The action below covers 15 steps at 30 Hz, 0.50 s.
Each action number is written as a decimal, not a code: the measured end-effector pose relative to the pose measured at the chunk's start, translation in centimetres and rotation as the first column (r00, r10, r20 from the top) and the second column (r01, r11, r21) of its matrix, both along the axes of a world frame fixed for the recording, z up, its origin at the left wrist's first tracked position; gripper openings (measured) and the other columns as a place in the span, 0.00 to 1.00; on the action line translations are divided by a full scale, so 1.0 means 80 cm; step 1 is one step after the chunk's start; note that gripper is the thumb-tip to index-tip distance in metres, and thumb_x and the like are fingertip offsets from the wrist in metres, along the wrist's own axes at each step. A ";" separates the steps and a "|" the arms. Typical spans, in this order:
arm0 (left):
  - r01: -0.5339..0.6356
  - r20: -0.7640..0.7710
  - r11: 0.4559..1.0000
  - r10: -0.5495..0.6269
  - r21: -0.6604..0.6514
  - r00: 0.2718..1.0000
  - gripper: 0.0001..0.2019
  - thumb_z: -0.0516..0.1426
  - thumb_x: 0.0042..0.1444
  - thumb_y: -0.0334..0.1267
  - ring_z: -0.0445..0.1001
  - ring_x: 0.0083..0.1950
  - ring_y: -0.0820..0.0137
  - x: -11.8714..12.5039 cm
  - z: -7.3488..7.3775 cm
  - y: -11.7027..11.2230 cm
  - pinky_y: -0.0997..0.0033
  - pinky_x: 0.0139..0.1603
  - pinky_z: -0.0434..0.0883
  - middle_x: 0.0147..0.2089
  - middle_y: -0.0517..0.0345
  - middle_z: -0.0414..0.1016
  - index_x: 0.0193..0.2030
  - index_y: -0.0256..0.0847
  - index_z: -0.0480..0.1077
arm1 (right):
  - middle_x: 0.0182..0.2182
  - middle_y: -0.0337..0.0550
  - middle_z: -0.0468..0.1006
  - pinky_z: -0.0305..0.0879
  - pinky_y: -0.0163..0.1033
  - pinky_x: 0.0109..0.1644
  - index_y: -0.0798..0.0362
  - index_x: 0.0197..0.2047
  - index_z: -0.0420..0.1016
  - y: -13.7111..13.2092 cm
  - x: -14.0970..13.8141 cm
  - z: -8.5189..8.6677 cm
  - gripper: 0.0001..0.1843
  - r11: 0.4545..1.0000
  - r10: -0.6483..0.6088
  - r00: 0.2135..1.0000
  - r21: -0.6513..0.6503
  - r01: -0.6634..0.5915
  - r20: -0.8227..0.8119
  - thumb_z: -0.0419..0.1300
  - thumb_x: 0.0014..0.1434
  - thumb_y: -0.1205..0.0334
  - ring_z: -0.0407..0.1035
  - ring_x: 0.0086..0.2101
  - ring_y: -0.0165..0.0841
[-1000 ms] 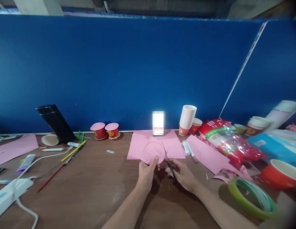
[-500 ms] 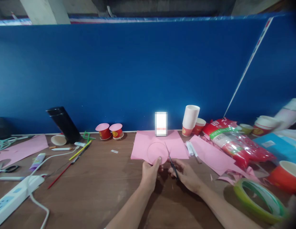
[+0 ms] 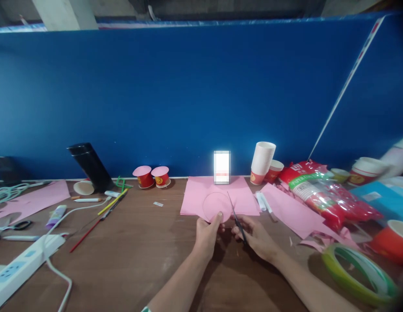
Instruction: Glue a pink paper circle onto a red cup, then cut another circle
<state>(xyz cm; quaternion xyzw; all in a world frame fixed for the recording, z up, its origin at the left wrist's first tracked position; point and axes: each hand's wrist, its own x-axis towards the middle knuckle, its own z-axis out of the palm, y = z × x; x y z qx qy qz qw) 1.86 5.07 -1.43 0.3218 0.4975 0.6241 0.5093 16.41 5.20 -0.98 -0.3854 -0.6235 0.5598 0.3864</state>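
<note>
Between thumb and fingers, my left hand [image 3: 208,229] pinches the lower edge of a pink paper disc [image 3: 217,206]. A darker outline rings the disc. My right hand [image 3: 255,234] is closed around the black handles of a pair of scissors [image 3: 237,219], whose blades point up and away beside the disc's right edge. Whether the blades touch the paper I cannot tell. Behind the disc lie pink paper sheets [image 3: 191,197] in a stack, with a glowing, blurred-out upright screen [image 3: 222,168] at their back edge.
Left are two red cups with pink tops [image 3: 144,177], a leaning black flask [image 3: 91,167], a paintbrush [image 3: 91,234] and a power strip [image 3: 26,268]. To the right stand stacked paper cups [image 3: 262,158], a red plastic package [image 3: 318,186], pink scraps [image 3: 298,216] and a tape roll [image 3: 331,264].
The whole view has shifted slightly, so things appear a little farther right. Both hands keep their hold, with the disc and scissors in nearly the same position relative to each other.
</note>
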 end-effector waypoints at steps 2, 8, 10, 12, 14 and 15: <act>-0.005 0.009 1.000 0.005 0.004 1.000 0.16 0.60 0.39 0.46 0.64 0.16 0.76 0.000 0.000 0.000 0.77 0.17 0.63 0.15 0.58 0.67 0.21 0.30 0.70 | 0.26 0.38 0.68 0.59 0.31 0.28 0.55 0.48 0.64 -0.001 0.000 0.001 0.20 1.000 -0.002 1.000 0.008 0.002 0.001 0.57 0.52 0.57 0.61 0.26 0.27; -0.024 0.052 0.999 0.022 0.040 0.998 0.16 0.61 0.39 0.45 0.64 0.17 0.76 0.001 -0.003 0.002 0.77 0.17 0.64 0.16 0.59 0.67 0.24 0.30 0.70 | 0.26 0.39 0.68 0.59 0.31 0.28 0.55 0.48 0.65 -0.002 0.000 0.005 0.20 0.999 -0.007 1.000 0.032 0.007 0.025 0.57 0.52 0.59 0.61 0.26 0.27; -0.027 0.050 0.999 0.025 0.041 0.998 0.15 0.61 0.39 0.44 0.64 0.17 0.76 0.001 -0.002 0.002 0.77 0.17 0.63 0.16 0.59 0.67 0.23 0.30 0.69 | 0.26 0.39 0.69 0.58 0.31 0.27 0.55 0.48 0.65 -0.001 0.000 0.005 0.20 0.999 -0.014 0.999 0.036 0.012 0.038 0.57 0.52 0.59 0.61 0.25 0.27; -0.034 0.044 0.999 0.033 0.026 0.998 0.15 0.61 0.38 0.45 0.64 0.17 0.76 0.001 -0.002 0.002 0.77 0.18 0.64 0.16 0.60 0.67 0.21 0.31 0.69 | 0.27 0.39 0.69 0.59 0.32 0.28 0.55 0.48 0.65 -0.001 0.000 0.004 0.20 0.999 -0.013 0.999 0.033 0.012 0.046 0.57 0.52 0.58 0.62 0.25 0.27; -0.033 0.040 0.999 0.033 0.014 0.999 0.15 0.61 0.38 0.45 0.64 0.16 0.76 0.001 -0.002 0.002 0.77 0.17 0.64 0.16 0.60 0.67 0.21 0.31 0.69 | 0.27 0.39 0.70 0.59 0.32 0.28 0.55 0.48 0.65 -0.001 0.000 0.003 0.20 0.999 -0.015 0.999 0.030 0.014 0.042 0.57 0.52 0.58 0.62 0.26 0.28; -0.029 0.040 1.000 0.028 0.012 0.999 0.15 0.61 0.38 0.45 0.64 0.17 0.76 0.001 -0.002 0.002 0.77 0.17 0.64 0.16 0.60 0.67 0.22 0.31 0.69 | 0.26 0.39 0.69 0.59 0.32 0.29 0.55 0.48 0.65 -0.001 0.000 0.003 0.20 0.999 -0.017 0.999 0.030 0.016 0.037 0.57 0.52 0.58 0.62 0.26 0.28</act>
